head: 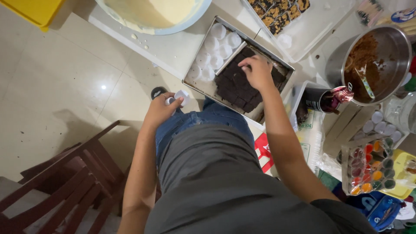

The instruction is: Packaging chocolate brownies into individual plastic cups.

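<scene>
My left hand (162,108) holds a small white paper cup (182,97) above my lap, near the edge of the metal tray (197,86). My right hand (257,71) rests on a slab of dark brown cake squares (236,86) in the right half of that tray, fingertips pressing at the slab's far edge. The tray's left half holds several white paper cups (216,47).
A large bowl of pale batter (151,15) sits at the top. A clear container with topped brownie pieces (279,13), a steel pot of brown powder (377,60), an open can (323,99) and a box of coloured jelly cups (370,169) lie right. Wooden chair (65,182) at lower left.
</scene>
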